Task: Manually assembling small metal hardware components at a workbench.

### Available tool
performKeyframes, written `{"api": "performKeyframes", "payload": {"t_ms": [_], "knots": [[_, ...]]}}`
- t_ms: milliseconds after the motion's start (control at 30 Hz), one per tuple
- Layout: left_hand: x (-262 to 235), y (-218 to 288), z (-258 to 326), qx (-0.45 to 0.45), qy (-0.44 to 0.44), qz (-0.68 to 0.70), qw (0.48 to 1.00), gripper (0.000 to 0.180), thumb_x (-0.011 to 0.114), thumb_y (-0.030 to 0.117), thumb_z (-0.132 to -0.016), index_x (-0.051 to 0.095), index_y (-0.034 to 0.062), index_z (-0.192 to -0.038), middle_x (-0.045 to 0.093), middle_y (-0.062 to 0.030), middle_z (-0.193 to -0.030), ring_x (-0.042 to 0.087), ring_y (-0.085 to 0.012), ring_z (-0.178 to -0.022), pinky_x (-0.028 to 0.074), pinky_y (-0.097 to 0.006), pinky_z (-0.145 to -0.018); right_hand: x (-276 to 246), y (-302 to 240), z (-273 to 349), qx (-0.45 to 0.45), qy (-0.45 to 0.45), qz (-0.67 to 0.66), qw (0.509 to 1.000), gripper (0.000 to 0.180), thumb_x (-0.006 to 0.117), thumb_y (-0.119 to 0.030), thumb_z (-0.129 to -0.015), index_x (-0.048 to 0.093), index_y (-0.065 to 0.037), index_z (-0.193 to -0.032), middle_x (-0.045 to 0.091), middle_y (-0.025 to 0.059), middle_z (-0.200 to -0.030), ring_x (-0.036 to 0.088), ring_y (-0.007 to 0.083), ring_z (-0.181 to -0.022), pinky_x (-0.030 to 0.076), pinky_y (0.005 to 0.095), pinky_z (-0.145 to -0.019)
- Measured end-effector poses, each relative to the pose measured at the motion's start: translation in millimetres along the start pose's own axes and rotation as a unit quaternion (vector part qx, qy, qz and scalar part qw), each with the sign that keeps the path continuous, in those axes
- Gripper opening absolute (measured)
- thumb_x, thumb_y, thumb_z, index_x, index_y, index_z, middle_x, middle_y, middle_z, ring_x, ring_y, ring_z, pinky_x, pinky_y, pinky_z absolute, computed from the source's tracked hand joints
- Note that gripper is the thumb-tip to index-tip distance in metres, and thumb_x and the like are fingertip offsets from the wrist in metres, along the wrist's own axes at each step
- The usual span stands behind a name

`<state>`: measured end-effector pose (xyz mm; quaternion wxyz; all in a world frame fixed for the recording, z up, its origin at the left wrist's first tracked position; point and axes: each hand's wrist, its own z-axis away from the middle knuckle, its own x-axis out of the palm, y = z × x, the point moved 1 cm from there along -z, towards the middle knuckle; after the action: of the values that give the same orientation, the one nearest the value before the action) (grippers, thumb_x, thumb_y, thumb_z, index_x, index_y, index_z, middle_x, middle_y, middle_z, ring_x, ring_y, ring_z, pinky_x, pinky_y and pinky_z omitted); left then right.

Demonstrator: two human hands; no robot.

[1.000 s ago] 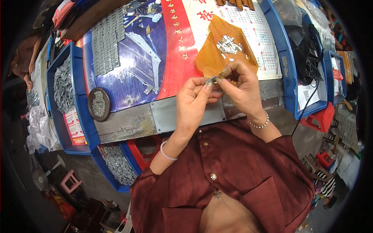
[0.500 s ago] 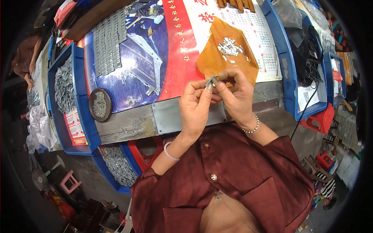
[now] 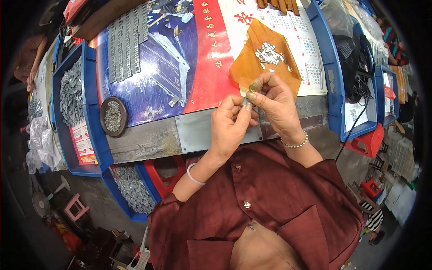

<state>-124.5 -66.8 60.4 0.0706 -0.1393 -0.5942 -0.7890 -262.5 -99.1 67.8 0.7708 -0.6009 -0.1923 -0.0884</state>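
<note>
My left hand (image 3: pixel 230 126) and my right hand (image 3: pixel 280 105) meet over the front edge of the table. Between the left thumb and fingers is a small grey metal piece (image 3: pixel 245 102), mostly covered. The right thumb and forefinger are pinched right against it, with tan covers on the fingertips; whether they hold a part of their own is hidden. Beyond the hands, small silvery-white pieces (image 3: pixel 269 54) lie heaped on an amber sheet (image 3: pixel 245 67). At the left, a round dark dish (image 3: pixel 106 129) holds many tiny metal parts (image 3: pixel 113 116).
Rows of flat grey pieces (image 3: pixel 126 45) lie on the poster-covered tabletop (image 3: pixel 148 101). A blue bin (image 3: pixel 92 99) of grey parts stands left, another (image 3: pixel 139 218) below it. At right, a blue tray (image 3: pixel 334 85) holds black bags and a cable. A metal plate (image 3: pixel 193 135) lines the table edge.
The right fingers have turned and closed in over the small grey piece, covering more of it. Both hands stay together. The whole view has shifted slightly.
</note>
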Motion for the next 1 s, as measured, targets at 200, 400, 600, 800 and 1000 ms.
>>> {"api": "performKeyframes", "payload": {"t_ms": [200,400,600,800,1000], "knots": [[-6.9,8.8,3.3,-0.040,-0.005,0.023,0.999,0.010,0.053,0.007,-0.094,0.055,-0.0025,-0.094,0.064,-0.0083,-0.073,0.061,-0.0090,-0.061,0.051,-0.022,-0.056,0.2,-4.4,-0.4,0.074,-0.025,-0.042,0.996,0.019,0.064,-0.004,-0.086,0.055,-0.002,-0.103,0.057,0.0028,-0.093,0.054,0.0087,-0.085,0.046,0.0234,-0.073],[-6.8,11.9,8.0,-0.041,-0.007,-0.002,0.999,0.013,0.052,0.012,-0.095,0.056,-0.0001,-0.096,0.065,-0.0078,-0.076,0.060,-0.0094,-0.061,0.046,-0.020,-0.058,1.7,-7.9,3.6,0.051,-0.038,-0.006,0.998,0.017,0.061,-0.002,-0.086,0.055,-0.001,-0.103,0.056,0.0026,-0.093,0.055,0.0085,-0.084,0.045,0.0225,-0.072],[-8.7,3.6,10.3,-0.019,0.002,-0.043,0.999,0.013,0.051,0.012,-0.095,0.056,0.0001,-0.095,0.065,-0.0068,-0.075,0.059,-0.0085,-0.060,0.046,-0.020,-0.057,-0.3,-0.3,5.1,0.020,-0.047,0.102,0.993,0.015,0.058,-0.001,-0.084,0.054,-0.001,-0.098,0.055,0.0017,-0.093,0.052,0.0066,-0.082,0.044,0.0214,-0.074],[-20.5,5.6,8.9,-0.093,-0.022,0.041,0.995,0.014,0.053,0.012,-0.094,0.055,-0.0012,-0.096,0.063,-0.0064,-0.072,0.059,-0.0089,-0.058,0.047,-0.020,-0.053,3.8,-1.0,-1.0,0.019,-0.060,0.094,0.994,0.019,0.059,-0.003,-0.084,0.055,-0.001,-0.103,0.056,0.0023,-0.095,0.052,0.0076,-0.082,0.045,0.0237,-0.075],[-36.9,10.4,11.0,-0.126,-0.061,0.067,0.988,0.014,0.054,0.014,-0.094,0.056,0.0007,-0.097,0.064,-0.0061,-0.073,0.058,-0.0089,-0.056,0.047,-0.020,-0.054,11.0,-26.9,-7.4,-0.148,-0.211,0.377,0.890,0.021,0.063,0.000,-0.078,0.059,0.000,-0.098,0.059,0.0093,-0.090,0.059,0.0210,-0.082,0.048,0.0294,-0.074]]}}
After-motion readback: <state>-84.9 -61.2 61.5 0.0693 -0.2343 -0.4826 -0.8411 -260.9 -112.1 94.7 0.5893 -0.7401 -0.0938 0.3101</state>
